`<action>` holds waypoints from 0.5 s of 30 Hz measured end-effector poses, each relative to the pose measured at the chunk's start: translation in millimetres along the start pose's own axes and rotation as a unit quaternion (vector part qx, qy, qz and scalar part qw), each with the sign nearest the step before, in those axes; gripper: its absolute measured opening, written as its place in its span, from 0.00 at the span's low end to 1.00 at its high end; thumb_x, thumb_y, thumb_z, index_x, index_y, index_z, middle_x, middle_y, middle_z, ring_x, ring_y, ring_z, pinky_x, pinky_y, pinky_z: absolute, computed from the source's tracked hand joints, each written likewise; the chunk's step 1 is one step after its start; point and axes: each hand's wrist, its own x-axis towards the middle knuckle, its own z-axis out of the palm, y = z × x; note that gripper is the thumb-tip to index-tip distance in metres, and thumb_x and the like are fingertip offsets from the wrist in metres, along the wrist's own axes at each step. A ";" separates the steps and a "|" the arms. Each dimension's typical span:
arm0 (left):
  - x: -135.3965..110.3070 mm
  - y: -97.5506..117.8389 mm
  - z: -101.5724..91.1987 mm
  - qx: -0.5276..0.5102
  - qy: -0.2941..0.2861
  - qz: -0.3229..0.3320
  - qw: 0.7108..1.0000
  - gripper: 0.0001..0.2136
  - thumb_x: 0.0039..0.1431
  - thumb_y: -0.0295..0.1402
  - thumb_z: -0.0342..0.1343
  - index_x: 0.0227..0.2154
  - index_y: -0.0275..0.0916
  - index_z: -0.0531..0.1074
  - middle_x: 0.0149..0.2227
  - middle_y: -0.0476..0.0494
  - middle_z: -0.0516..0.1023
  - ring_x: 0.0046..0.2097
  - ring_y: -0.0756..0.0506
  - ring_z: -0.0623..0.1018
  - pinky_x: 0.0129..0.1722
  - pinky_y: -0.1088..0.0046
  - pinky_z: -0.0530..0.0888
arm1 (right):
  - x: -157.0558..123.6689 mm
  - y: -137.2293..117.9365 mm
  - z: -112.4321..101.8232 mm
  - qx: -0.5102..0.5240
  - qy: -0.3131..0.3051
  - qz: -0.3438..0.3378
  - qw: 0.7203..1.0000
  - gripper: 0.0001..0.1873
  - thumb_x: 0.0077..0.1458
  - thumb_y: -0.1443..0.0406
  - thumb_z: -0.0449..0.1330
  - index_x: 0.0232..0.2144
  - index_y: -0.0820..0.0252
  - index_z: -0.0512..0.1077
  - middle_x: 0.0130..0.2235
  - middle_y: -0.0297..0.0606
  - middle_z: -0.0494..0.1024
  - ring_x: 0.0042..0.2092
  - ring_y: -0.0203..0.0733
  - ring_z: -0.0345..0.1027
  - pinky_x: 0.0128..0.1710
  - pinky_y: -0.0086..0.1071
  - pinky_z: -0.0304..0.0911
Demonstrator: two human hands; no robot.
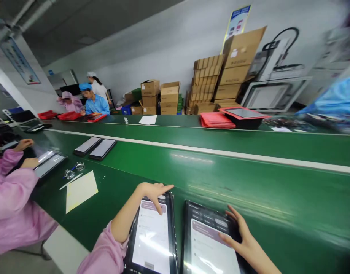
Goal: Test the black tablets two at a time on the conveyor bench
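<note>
Two black-framed tablets with lit screens lie side by side on the green work surface in front of me. Over the top end of the left tablet (pixel 152 238) is my left hand (pixel 152 192), open, its thumb pointing down at the screen and its other fingers reaching toward the right. My right hand (pixel 243 236) is at the right side of the right tablet (pixel 210 249), thumb over the screen and fingers spread near the upper right corner. Whether either thumb touches the glass, I cannot tell. The near ends of both tablets run out of view.
A green conveyor belt (pixel 220 171) runs behind the tablets. Two more tablets (pixel 102 149) lie further left, near a pale paper sheet (pixel 82 191). A co-worker in a pink sleeve (pixel 15 190) handles devices at left. Red trays (pixel 216 120) and stacked cartons (pixel 232 76) stand beyond.
</note>
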 end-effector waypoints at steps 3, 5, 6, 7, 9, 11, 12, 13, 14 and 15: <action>5.1 6.5 7.6 0.041 -0.004 -0.029 0.999 0.74 0.28 0.56 0.73 0.71 0.46 0.27 0.66 0.24 0.57 0.63 0.22 0.65 0.54 0.48 0.68 | -3.2 5.2 -0.7 0.009 -0.052 -0.033 0.998 0.61 0.37 0.46 0.69 0.70 0.55 0.50 0.65 0.56 0.63 0.64 0.67 0.59 0.60 0.51 0.62; 6.9 6.3 9.6 0.046 0.002 -0.035 0.998 0.74 0.28 0.53 0.74 0.71 0.47 0.27 0.66 0.24 0.58 0.63 0.22 0.64 0.53 0.48 0.69 | -4.5 1.8 -3.5 0.009 -0.070 -0.047 0.996 0.64 0.33 0.47 0.70 0.69 0.56 0.50 0.66 0.55 0.61 0.66 0.69 0.56 0.63 0.53 0.58; 7.7 4.8 9.3 0.039 0.010 -0.029 0.999 0.73 0.29 0.51 0.75 0.71 0.46 0.27 0.66 0.25 0.58 0.64 0.22 0.64 0.54 0.49 0.69 | -4.2 -0.8 -4.7 0.007 -0.073 -0.048 0.996 0.64 0.32 0.47 0.71 0.69 0.55 0.52 0.66 0.55 0.62 0.66 0.69 0.56 0.63 0.53 0.58; 8.5 2.8 8.4 0.026 0.023 -0.016 0.999 0.71 0.32 0.49 0.74 0.71 0.45 0.28 0.66 0.26 0.59 0.65 0.24 0.64 0.55 0.50 0.68 | -3.2 -3.5 -5.4 0.006 -0.071 -0.044 0.996 0.63 0.32 0.47 0.71 0.68 0.55 0.54 0.65 0.55 0.63 0.65 0.69 0.57 0.63 0.53 0.58; 10.2 -1.8 5.5 -0.009 0.055 0.007 0.998 0.60 0.44 0.45 0.71 0.72 0.44 0.34 0.65 0.31 0.64 0.63 0.30 0.68 0.55 0.57 0.69 | 0.2 -7.5 -5.6 0.008 -0.053 -0.017 0.998 0.57 0.34 0.48 0.70 0.66 0.54 0.58 0.61 0.53 0.69 0.63 0.67 0.62 0.61 0.51 0.61; 12.0 -5.2 2.9 -0.030 0.085 0.000 0.996 0.42 0.59 0.37 0.60 0.71 0.45 0.44 0.59 0.37 0.73 0.58 0.37 0.74 0.53 0.64 0.71 | 4.9 -7.8 -5.3 0.029 -0.020 0.032 0.999 0.48 0.39 0.47 0.67 0.62 0.53 0.63 0.55 0.50 0.75 0.58 0.64 0.68 0.57 0.49 0.66; 12.7 -5.9 2.0 -0.032 0.098 -0.014 0.995 0.35 0.63 0.33 0.54 0.70 0.45 0.49 0.56 0.40 0.76 0.55 0.40 0.77 0.51 0.67 0.71 | 7.4 -6.4 -5.5 0.047 0.005 0.059 0.997 0.44 0.41 0.47 0.65 0.60 0.53 0.65 0.52 0.49 0.78 0.55 0.63 0.71 0.55 0.49 0.67; 13.3 -5.9 1.6 -0.028 0.109 -0.028 0.993 0.31 0.65 0.30 0.49 0.69 0.44 0.52 0.54 0.41 0.78 0.53 0.41 0.78 0.49 0.68 0.72 | 9.8 -4.0 -6.2 0.064 0.036 0.085 0.994 0.41 0.43 0.46 0.64 0.58 0.53 0.67 0.49 0.48 0.79 0.53 0.62 0.73 0.54 0.49 0.68; 13.7 -5.3 1.4 -0.023 0.117 -0.036 0.992 0.28 0.66 0.29 0.46 0.69 0.43 0.54 0.53 0.41 0.79 0.52 0.41 0.78 0.49 0.68 0.72 | 12.2 -1.1 -7.4 0.076 0.069 0.108 0.989 0.39 0.44 0.45 0.62 0.56 0.54 0.69 0.47 0.48 0.80 0.51 0.61 0.74 0.54 0.50 0.68; 13.7 -4.1 1.4 -0.019 0.122 -0.036 0.992 0.27 0.67 0.30 0.45 0.68 0.42 0.55 0.54 0.40 0.78 0.53 0.40 0.78 0.49 0.67 0.72 | 14.2 1.8 -9.0 0.081 0.101 0.126 0.984 0.37 0.44 0.44 0.61 0.54 0.55 0.70 0.46 0.48 0.80 0.50 0.61 0.75 0.54 0.51 0.67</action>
